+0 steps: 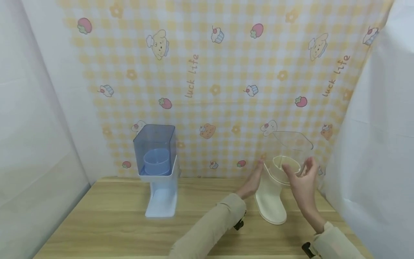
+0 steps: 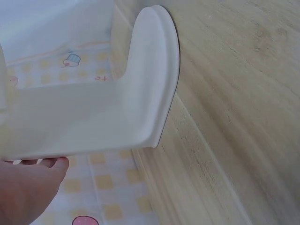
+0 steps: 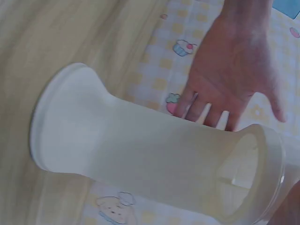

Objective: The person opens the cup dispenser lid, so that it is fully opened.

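Left hand (image 1: pixel 252 183) straight-fingered against the cream dispenser (image 1: pixel 270 196), upright near the back right corner of the tabletop (image 1: pixel 110 216); right hand (image 1: pixel 303 187) spreads its fingers wide by the clear container (contact? can't tell); best to steady both sides evenly.

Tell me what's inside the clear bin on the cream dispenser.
Inside the clear bin of the cream dispenser sits a round cream cup with a thin upright divider. The right hand covers part of the cup's right side; its bottom can't be made out.
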A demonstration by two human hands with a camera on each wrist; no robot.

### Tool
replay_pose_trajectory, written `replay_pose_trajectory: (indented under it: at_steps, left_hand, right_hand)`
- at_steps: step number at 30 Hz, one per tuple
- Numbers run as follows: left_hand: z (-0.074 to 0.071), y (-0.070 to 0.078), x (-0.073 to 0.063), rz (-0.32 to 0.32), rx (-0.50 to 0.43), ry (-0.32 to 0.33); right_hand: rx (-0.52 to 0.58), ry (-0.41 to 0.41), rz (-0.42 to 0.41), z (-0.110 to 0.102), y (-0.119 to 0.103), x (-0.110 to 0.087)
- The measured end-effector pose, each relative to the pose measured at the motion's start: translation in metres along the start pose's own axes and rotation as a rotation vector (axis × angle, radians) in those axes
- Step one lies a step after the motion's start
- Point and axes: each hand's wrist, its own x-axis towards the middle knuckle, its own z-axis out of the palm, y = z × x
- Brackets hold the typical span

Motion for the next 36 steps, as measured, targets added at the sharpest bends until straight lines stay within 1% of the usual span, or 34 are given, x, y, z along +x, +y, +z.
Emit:
replay_pose_trajectory:
  at_steps: [3, 4, 5, 7, 10, 14, 16, 19, 21, 23, 26, 29, 31, 34, 36]
  left_hand:
    - [0.003, -0.003, 0.0, -0.02, 0.005, 0.011]
    - [0.003, -0.004, 0.001, -0.023, 0.002, 0.004]
    - [0.003, -0.004, 0.0, -0.031, 0.002, 0.003]
    - [0.002, -0.004, -0.001, -0.032, 0.005, -0.007]
    - [0.001, -0.003, -0.004, -0.032, 0.008, -0.01]
    - [0.002, -0.001, -0.011, -0.04, 0.008, 0.011]
    - [0.003, -0.001, -0.014, -0.04, 0.01, 0.028]
    - [0.003, -0.003, -0.019, -0.021, 0.016, 0.055]
    - [0.001, -0.005, -0.024, 0.009, 0.012, 0.052]
    - [-0.004, -0.007, -0.031, 0.039, 0.017, 0.054]
    - [-0.012, -0.007, -0.042, 0.086, 0.02, 0.029]
    - [-0.017, -0.006, -0.056, 0.091, 0.016, 0.002]
    - [-0.02, -0.005, -0.067, 0.092, -0.013, -0.013]
    - [-0.023, -0.005, -0.086, 0.087, -0.042, -0.024]
    - [-0.026, -0.004, -0.1, 0.096, -0.041, -0.019]
  right_hand:
    - [-0.028, -0.017, 0.002, 0.007, -0.002, -0.001]
    - [-0.032, -0.021, 0.003, 0.01, -0.002, -0.001]
    - [-0.033, -0.019, 0.002, 0.012, -0.001, -0.001]
    - [-0.03, -0.012, -0.01, 0.014, -0.001, -0.001]
    - [-0.051, 0.0, -0.006, 0.016, -0.001, -0.001]
    - [-0.112, 0.001, 0.005, 0.016, 0.0, -0.002]
    - [-0.123, 0.0, -0.001, 0.016, 0.001, -0.002]
    - [-0.124, -0.011, -0.01, 0.016, 0.002, -0.003]
    - [-0.122, -0.027, -0.016, 0.016, 0.003, -0.004]
    - [-0.122, -0.054, -0.03, 0.018, 0.004, -0.006]
    - [-0.119, -0.098, -0.063, 0.019, 0.004, -0.011]
    - [-0.104, -0.136, -0.095, 0.02, 0.003, -0.016]
    - [-0.078, -0.152, -0.114, 0.022, 0.001, -0.02]
    - [-0.038, -0.181, -0.146, 0.025, -0.002, -0.026]
    - [-0.017, -0.222, -0.169, 0.027, -0.004, -0.03]
